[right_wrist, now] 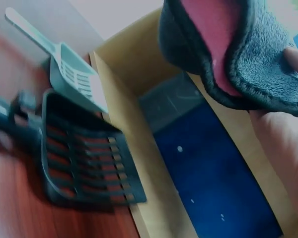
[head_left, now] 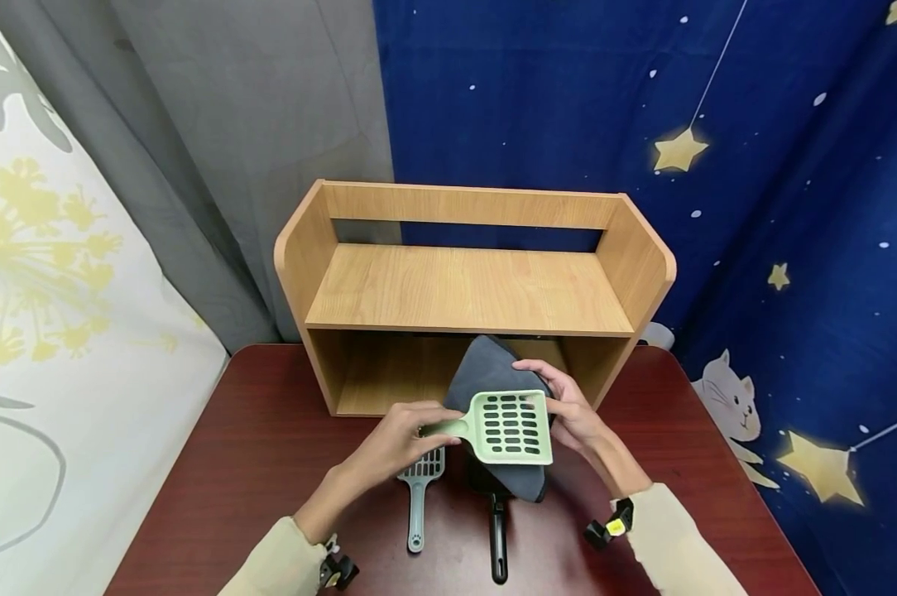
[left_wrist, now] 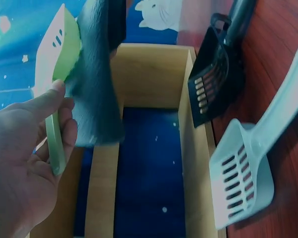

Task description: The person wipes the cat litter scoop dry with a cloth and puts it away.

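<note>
A light green slotted litter scoop (head_left: 482, 426) is held up in front of the shelf, its handle pinched in my left hand (head_left: 407, 434). My right hand (head_left: 573, 414) grips a dark grey cloth (head_left: 486, 364) behind the scoop's basket. In the right wrist view the cloth (right_wrist: 268, 64) is fuzzy, with a pink face and a dark edge. Whether it presses on the scoop's back is hidden. Below the hands, a pale grey-blue slotted scoop (head_left: 416, 505) lies on the table. Beside it lies a black slotted scoop (right_wrist: 89, 158), its basket partly covered by the cloth in the head view.
A two-tier wooden shelf (head_left: 471, 285) stands at the back of the dark red table (head_left: 270, 447). The two lying scoops are close to its front edge. Grey and star-patterned blue curtains (head_left: 530, 99) hang behind, and a white patterned one hangs at left.
</note>
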